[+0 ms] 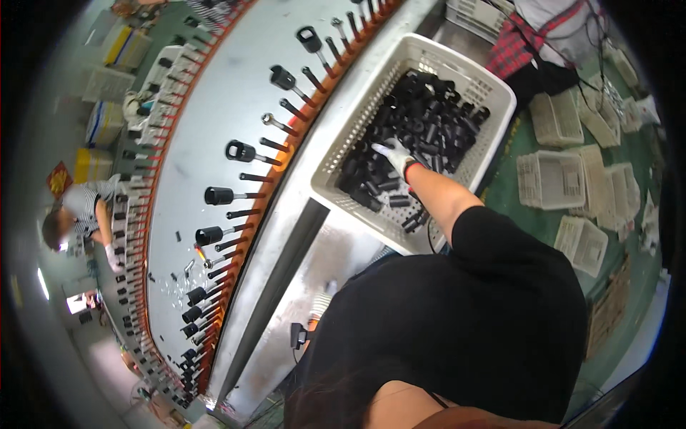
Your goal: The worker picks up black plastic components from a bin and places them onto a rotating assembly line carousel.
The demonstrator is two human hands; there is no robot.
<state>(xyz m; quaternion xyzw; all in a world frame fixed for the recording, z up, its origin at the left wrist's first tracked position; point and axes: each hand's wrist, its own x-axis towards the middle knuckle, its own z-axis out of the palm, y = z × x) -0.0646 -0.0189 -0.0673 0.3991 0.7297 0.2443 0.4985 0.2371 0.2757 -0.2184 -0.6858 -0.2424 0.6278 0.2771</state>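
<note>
My right hand, in a whitish glove with a red cuff, reaches into a large pale plastic crate. Its fingers look stretched out over the pile of short black cylinders, and nothing shows clearly held in them. At the metal ledge left of my body is my left hand, in a pale glove with a striped cuff. Its fingers are small and partly hidden, so their grip does not show. A small black box-shaped thing with a cord lies close to the left wrist.
Beyond the ledge a curved grey table has an orange rim set with upright sockets and rods. Loose small parts lie on it. Another person works across it. Pale baskets stand on the green floor at right.
</note>
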